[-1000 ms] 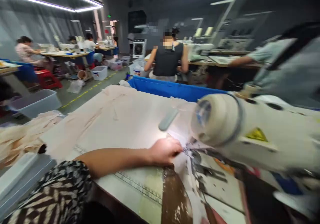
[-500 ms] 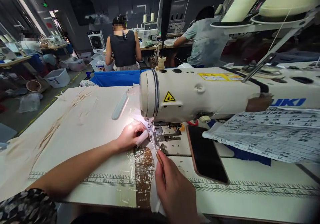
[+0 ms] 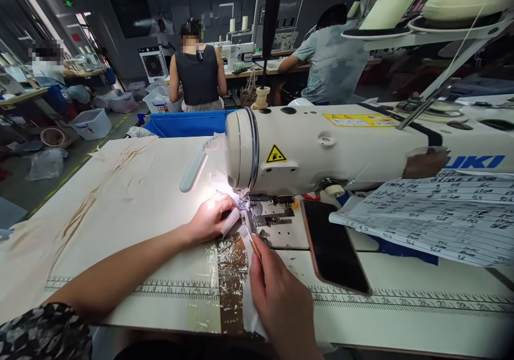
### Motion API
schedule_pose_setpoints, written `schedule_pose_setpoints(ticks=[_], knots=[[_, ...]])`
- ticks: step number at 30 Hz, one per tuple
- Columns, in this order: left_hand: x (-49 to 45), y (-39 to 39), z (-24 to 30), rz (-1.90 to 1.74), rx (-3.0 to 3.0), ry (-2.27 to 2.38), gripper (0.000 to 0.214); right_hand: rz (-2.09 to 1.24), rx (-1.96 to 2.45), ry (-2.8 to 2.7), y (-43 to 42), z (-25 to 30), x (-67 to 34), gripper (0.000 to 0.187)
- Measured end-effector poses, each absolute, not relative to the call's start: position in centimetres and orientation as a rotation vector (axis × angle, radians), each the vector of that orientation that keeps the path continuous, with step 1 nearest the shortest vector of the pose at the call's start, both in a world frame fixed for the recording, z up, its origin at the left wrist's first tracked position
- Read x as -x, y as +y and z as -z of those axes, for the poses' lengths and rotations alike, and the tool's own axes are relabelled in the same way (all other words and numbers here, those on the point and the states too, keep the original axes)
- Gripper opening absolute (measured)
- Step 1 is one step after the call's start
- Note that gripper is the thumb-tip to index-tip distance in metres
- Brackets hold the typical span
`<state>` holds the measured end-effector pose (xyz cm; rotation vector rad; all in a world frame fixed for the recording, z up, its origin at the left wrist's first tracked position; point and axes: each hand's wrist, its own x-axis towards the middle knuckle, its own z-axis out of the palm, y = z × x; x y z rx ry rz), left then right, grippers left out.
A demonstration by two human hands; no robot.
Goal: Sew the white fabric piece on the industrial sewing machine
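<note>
Head view, workstation entry.

Your left hand (image 3: 211, 218): fingers curled down on the white fabric strip (image 3: 246, 295), pressing its far end flat right beside the presser foot (image 3: 244, 205) of the sewing machine (image 3: 321, 145).

Your right hand (image 3: 281, 295): fingers pinched on a thin wooden-handled tool (image 3: 249, 237), its tip aimed at the fabric just before the needle; the same hand rests on the strip's near end.

White fabric strip: lies along the brown taped patch (image 3: 233, 274) on the worktop (image 3: 140, 210), running from the front edge up to the foot. Its leading end is at the needle. No stitching can be made out on the length near you, so, judged from this, the seam is at its start and nearly the whole strip is left to run.

Also present: dark phone (image 3: 335, 247) right of the needle plate; printed sheet (image 3: 433, 215) under the machine arm; printed ruler (image 3: 172, 289) along the front edge; blue bin (image 3: 184, 124) behind the worktop; two other people seated at far machines, backs turned.
</note>
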<state>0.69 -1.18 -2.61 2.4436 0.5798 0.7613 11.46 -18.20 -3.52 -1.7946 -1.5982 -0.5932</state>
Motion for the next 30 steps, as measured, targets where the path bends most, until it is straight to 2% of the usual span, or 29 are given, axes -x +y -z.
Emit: schedule_pose_setpoints(ticks=[11,19,30], knots=[[-0.65,-1.54,1.85,-0.707,-2.4,0.603,0.022,0.596,1.802,-1.602,-18.14,3.9,-11.43,0.039],[-0.53,-1.06,2.01,-0.675,-2.453,0.531,0.012,0.603,1.797,-1.625,-18.05,4.06,-11.51,0.039],[-0.67,-0.99,2.22,-0.611,-2.155,0.587,0.024,0.541,1.778,-1.582,-18.4,3.8,-11.47,0.039]])
